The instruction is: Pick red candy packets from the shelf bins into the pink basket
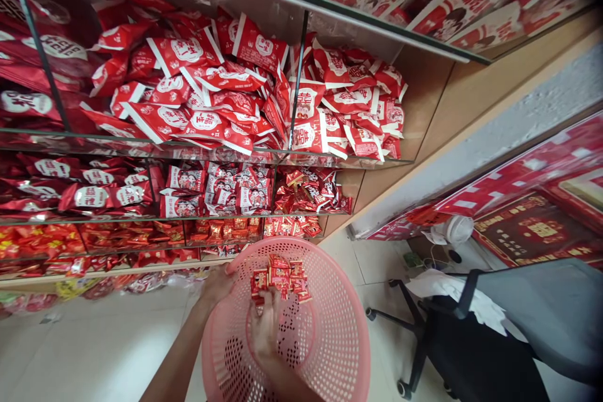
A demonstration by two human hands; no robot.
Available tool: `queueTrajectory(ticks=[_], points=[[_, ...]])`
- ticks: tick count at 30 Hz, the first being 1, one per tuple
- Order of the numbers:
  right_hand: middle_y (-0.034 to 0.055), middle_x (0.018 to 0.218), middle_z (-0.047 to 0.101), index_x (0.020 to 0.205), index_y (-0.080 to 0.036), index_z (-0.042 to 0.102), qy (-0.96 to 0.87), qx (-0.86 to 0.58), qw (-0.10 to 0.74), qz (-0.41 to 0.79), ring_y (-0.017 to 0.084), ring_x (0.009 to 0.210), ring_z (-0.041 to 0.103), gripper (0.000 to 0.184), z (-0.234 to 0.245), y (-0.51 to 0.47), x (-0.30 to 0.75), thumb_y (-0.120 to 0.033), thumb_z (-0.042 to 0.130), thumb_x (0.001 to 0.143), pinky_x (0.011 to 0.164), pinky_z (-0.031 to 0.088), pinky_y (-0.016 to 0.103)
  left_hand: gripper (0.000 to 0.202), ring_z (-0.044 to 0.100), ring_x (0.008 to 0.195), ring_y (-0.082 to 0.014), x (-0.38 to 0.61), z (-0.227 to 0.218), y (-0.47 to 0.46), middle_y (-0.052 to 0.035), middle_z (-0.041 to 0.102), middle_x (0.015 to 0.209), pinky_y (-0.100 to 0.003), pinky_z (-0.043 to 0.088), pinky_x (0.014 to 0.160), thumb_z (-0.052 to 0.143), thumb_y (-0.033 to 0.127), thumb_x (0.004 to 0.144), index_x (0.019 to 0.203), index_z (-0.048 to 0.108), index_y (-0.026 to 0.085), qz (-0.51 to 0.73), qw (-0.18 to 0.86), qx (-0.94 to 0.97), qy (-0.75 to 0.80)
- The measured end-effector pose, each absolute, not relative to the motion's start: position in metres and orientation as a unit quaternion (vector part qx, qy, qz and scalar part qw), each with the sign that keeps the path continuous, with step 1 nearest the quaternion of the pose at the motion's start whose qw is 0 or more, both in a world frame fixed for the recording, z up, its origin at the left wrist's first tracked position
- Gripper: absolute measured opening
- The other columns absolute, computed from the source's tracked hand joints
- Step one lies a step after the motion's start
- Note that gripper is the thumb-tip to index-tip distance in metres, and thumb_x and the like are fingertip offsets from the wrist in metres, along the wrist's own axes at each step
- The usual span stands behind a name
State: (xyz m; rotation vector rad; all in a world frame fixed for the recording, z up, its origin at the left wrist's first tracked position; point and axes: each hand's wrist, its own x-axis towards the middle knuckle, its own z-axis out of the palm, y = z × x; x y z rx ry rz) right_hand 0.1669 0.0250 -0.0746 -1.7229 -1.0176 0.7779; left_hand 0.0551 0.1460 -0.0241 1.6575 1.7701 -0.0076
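Note:
A pink perforated plastic basket (336, 320) is below the shelves, with several small red candy packets (280, 273) gathered at its far side. My left hand (218, 286) grips the basket's left rim, its thumb over the edge. Inside the basket, my right hand (264, 326) has its fingers curled against the near left packets. The fingertips are partly hidden, and how many packets they hold does not show.
Glass-fronted shelves in front hold red packets (188, 91), with smaller wrapped candies (226, 188) in lower compartments. A black office chair (464, 339) stands at right on the tiled floor (117, 339). Bagged goods (141, 281) lie under the bottom shelf.

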Motion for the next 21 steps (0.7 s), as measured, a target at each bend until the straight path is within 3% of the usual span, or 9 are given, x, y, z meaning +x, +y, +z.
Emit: queueTrajectory(ticks=[4, 8, 12, 17, 21], points=[[0.0046, 0.112, 0.056, 0.1, -0.03, 0.058, -0.455, -0.749, 0.427, 0.224, 0.025, 0.103, 0.053, 0.021, -0.068, 0.032, 0.185, -0.024, 0.049, 0.081, 0.08, 0.045, 0.036, 0.027, 0.063, 0.088, -0.0179, 0.057, -0.022, 0.144, -0.0085, 0.07, 0.097, -0.022, 0.042, 0.072, 0.049, 0.027, 0.08, 0.097, 0.065, 0.014, -0.014, 0.347, 0.649, 0.677], [0.0102, 0.11, 0.054, 0.105, -0.02, 0.057, -0.492, -0.765, 0.372, 0.186, 0.024, 0.103, 0.05, 0.027, -0.064, 0.06, 0.223, -0.02, 0.042, 0.082, 0.091, 0.038, 0.038, 0.026, 0.063, 0.089, -0.0186, 0.057, -0.022, 0.144, -0.0084, 0.07, 0.099, -0.024, 0.042, 0.072, 0.049, 0.029, 0.081, 0.097, 0.064, 0.015, -0.017, 0.337, 0.647, 0.684], [0.0109, 0.116, 0.054, 0.114, -0.019, 0.057, -0.534, -0.76, 0.325, 0.177, 0.027, 0.107, 0.046, 0.035, -0.066, 0.084, 0.252, -0.026, 0.047, 0.081, 0.093, 0.035, 0.041, 0.024, 0.063, 0.086, -0.0181, 0.056, -0.02, 0.144, -0.0064, 0.071, 0.095, -0.023, 0.042, 0.068, 0.05, 0.028, 0.08, 0.094, 0.065, 0.017, -0.004, 0.348, 0.644, 0.681], [0.0087, 0.131, 0.048, 0.132, -0.025, 0.045, -0.666, -0.712, 0.173, 0.138, 0.027, 0.12, 0.038, 0.046, -0.075, 0.085, 0.254, -0.034, 0.045, 0.086, 0.1, 0.028, 0.044, 0.024, 0.064, 0.078, -0.0157, 0.056, -0.018, 0.145, -0.0052, 0.071, 0.087, -0.021, 0.041, 0.064, 0.046, 0.025, 0.081, 0.092, 0.065, 0.016, -0.013, 0.37, 0.638, 0.675], [0.0107, 0.134, 0.045, 0.133, -0.023, 0.044, -0.686, -0.704, 0.15, 0.105, 0.028, 0.12, 0.039, 0.047, -0.075, 0.083, 0.249, -0.035, 0.045, 0.087, 0.099, 0.029, 0.045, 0.025, 0.064, 0.084, -0.0169, 0.056, -0.019, 0.145, -0.0068, 0.071, 0.092, -0.022, 0.041, 0.068, 0.047, 0.026, 0.08, 0.095, 0.065, 0.016, -0.013, 0.356, 0.642, 0.679]])
